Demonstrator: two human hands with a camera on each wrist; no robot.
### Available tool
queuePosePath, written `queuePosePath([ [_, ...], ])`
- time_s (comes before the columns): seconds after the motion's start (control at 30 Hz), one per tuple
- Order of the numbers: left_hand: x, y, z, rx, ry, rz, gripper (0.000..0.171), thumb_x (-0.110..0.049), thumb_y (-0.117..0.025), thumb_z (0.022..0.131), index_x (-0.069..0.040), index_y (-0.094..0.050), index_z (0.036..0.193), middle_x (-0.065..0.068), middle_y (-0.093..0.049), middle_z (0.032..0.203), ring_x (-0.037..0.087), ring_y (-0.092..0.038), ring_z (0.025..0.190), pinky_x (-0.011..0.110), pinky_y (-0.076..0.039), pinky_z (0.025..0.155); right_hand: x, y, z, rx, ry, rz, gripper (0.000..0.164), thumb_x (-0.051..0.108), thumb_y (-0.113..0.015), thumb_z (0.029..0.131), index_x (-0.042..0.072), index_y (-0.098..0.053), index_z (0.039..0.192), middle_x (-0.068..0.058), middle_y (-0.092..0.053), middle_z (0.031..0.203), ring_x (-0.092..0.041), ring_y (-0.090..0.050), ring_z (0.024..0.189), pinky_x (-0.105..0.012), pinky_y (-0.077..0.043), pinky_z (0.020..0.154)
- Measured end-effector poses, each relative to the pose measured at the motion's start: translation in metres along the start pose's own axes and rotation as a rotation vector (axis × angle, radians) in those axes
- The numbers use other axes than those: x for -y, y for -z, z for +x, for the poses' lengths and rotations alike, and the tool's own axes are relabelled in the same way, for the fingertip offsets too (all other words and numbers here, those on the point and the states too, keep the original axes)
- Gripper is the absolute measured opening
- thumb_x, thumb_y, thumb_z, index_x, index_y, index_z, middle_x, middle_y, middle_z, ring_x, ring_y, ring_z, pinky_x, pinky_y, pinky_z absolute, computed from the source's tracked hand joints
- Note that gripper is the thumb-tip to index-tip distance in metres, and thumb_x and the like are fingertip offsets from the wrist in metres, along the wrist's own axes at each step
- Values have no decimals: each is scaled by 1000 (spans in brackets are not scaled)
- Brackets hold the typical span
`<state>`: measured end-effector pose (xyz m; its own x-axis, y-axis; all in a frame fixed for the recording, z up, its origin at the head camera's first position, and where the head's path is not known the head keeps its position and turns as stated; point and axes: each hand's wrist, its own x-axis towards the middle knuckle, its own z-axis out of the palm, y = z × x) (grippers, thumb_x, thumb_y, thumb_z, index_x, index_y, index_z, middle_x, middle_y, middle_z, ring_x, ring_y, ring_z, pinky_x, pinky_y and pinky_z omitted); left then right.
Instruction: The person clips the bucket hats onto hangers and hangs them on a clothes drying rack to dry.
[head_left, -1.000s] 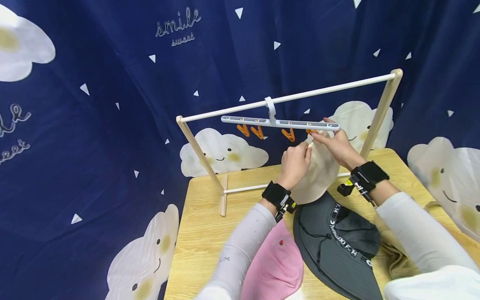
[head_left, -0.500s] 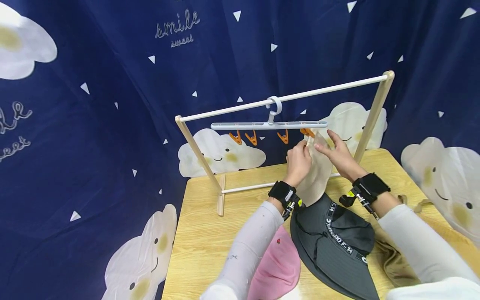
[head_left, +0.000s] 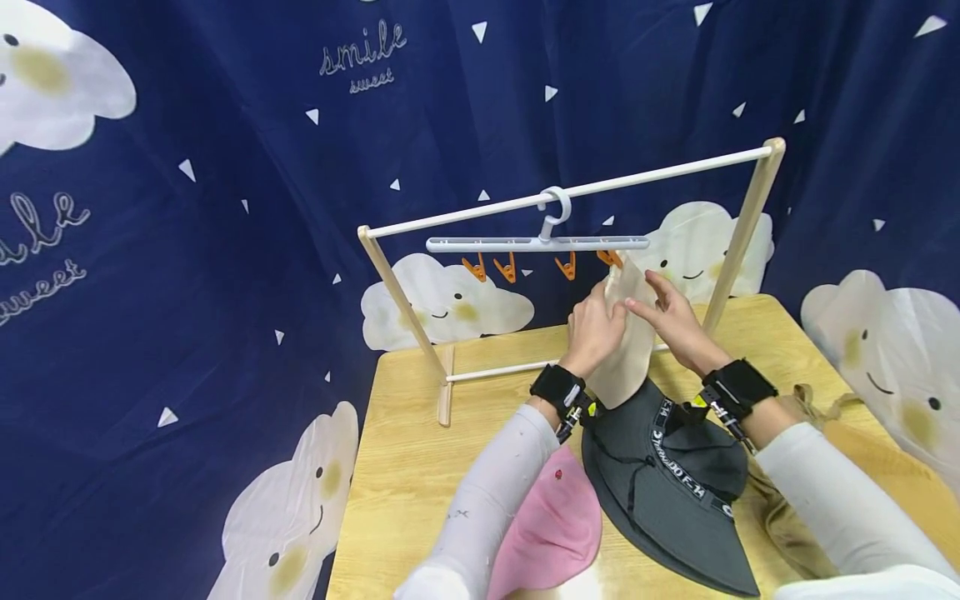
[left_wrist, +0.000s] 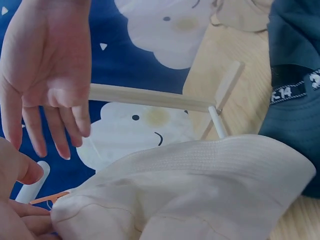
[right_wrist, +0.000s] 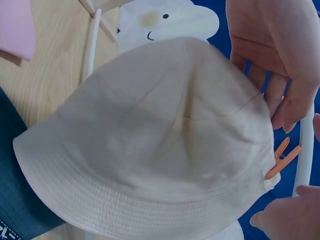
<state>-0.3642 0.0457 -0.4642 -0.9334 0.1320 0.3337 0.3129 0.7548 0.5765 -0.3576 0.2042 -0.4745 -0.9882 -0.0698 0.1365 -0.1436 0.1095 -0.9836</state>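
A beige bucket hat (head_left: pixel 628 367) hangs by its brim edge from an orange clip (right_wrist: pixel 283 162) near the right end of a pale hanger (head_left: pixel 517 244). My left hand (head_left: pixel 595 332) is beside the hat's upper left side, fingers loose and partly hidden behind the crown in the right wrist view. To the hat's right, my right hand (head_left: pixel 677 327) has its fingers spread, the thumb close to the fabric in the head view. The left wrist view shows that right hand (left_wrist: pixel 47 65) with loosely extended fingers, holding nothing.
The hanger hooks over a white rod (head_left: pixel 667 172) on a wooden-legged rack. Several orange clips (head_left: pixel 506 268) hang to the left. On the wooden table (head_left: pixel 397 467) lie a pink hat (head_left: pixel 551 533), a dark grey brimmed hat (head_left: pixel 675 508) and a tan hat (head_left: pixel 795 533).
My right hand has come off the clip and hanger end and moved down. My left hand has loosened from the hat near the clip. The hanger has swung back nearly level, with the hat hanging.
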Motion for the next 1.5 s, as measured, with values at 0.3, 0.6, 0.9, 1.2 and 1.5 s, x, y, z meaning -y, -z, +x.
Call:
queuePosePath([
  [0.3,23,16,-19,-28,-68,66,47,-25,-60,100,-4,-58,142,10,-67,135,26,-68,122,39,-55,97,16,-20,4,-17,126,-77,71,10,-65,103,-6,-27,161,-26,-25,168,-38,-17,159,-49,-12,128],
  [0.6,66,25,-74,-71,-55,49,53,-27,-62,98,-7,-56,146,8,-62,143,27,-59,130,43,-48,106,35,-48,18,-8,184,-130,65,15,-66,103,-7,-37,157,-27,-37,163,-42,-34,152,-50,-27,124],
  [0.9,134,23,-135,-16,15,129,51,-31,-63,98,-2,-60,140,12,-66,130,30,-61,119,45,-50,98,33,-63,45,-170,338,-549,65,28,-71,99,-10,-51,146,-32,-55,146,-50,-49,138,-60,-34,115],
  [1.2,180,28,-199,123,178,253,58,-43,-77,87,1,-67,123,15,-61,110,30,-58,98,41,-49,79,28,-83,53,-282,297,-573,65,37,-76,95,-7,-59,139,-29,-67,130,-50,-60,122,-60,-43,102],
  [1.5,201,34,-225,203,301,236,74,-51,-84,81,6,-64,125,17,-59,106,31,-57,94,46,-50,76,30,-107,60,-382,293,-551,68,45,-83,87,-4,-66,131,-25,-72,122,-47,-64,116,-57,-45,97],
])
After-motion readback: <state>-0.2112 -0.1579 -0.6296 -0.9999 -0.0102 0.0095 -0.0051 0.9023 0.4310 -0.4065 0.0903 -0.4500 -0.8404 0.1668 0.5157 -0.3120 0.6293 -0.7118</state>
